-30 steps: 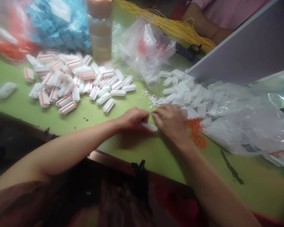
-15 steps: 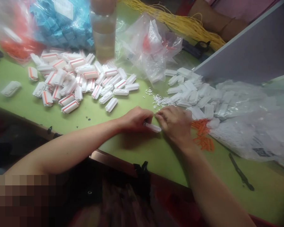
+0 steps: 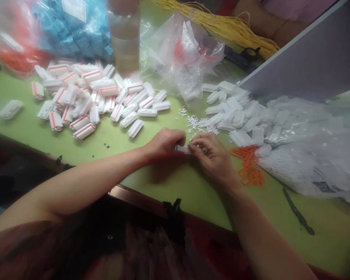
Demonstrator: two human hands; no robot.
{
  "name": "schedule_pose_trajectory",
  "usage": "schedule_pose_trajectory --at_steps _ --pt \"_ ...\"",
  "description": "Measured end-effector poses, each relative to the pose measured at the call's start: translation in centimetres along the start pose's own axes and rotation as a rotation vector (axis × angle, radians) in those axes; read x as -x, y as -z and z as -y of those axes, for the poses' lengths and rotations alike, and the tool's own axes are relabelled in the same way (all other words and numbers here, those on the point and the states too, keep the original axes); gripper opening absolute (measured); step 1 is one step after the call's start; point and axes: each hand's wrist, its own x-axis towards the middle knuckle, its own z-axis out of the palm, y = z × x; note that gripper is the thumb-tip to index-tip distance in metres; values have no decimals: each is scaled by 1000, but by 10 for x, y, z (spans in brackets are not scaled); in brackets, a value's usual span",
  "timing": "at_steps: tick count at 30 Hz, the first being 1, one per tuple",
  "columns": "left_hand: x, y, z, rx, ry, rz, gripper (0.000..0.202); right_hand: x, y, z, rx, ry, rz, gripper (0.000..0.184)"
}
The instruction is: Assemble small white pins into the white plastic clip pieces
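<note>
My left hand (image 3: 166, 143) is closed around a slim white plastic housing (image 3: 183, 149), held just above the green table. At the right end of that housing, the thumb and fingertips of my right hand (image 3: 214, 155) are pinched together and touch it. A few small white pins (image 3: 204, 149) show among the curled fingers of the right hand; what sits right at the fingertips is too small to make out. Just beyond the right hand lies a scatter of small white pins (image 3: 200, 123). Orange plastic strips (image 3: 251, 171) lie to the right of it.
A heap of white housings (image 3: 84, 89), some orange-striped, covers the left side. White parts (image 3: 236, 112) spill from a clear bag (image 3: 309, 155) at right. A bottle (image 3: 124, 42), blue parts bag (image 3: 72, 31), yellow wires (image 3: 221, 23) and dark blade-like tool (image 3: 298, 212) lie around. Another person's arm (image 3: 256, 19) is behind.
My right hand's fingertips have moved from the pin scatter onto the end of the white housing. The left hand has lifted and levelled the housing slightly.
</note>
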Motion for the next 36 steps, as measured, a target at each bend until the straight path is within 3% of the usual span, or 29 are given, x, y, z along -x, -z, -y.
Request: schedule_pose_trajectory --at_steps 5,11,16,21,27,32,36 --pt "0 0 -1 -21 6 6 36 0 -2 -3 106 77 -35 17" --pt "0 0 -3 -57 32 4 29 0 2 6 465 300 -141 16" --pt "1 -2 -1 -71 61 12 29 1 11 21 618 346 -39 20" --pt "2 -3 -1 -86 56 0 26 -1 19 20 526 264 70 25" --pt "0 0 -5 -77 88 41 33 -36 16 -3 216 -18 7 24" --pt "-2 0 -3 -69 133 64 32 -87 -12 3 385 -72 82 17" --pt "-1 -1 1 -52 107 80 29 -106 -27 6 555 -42 123 14"
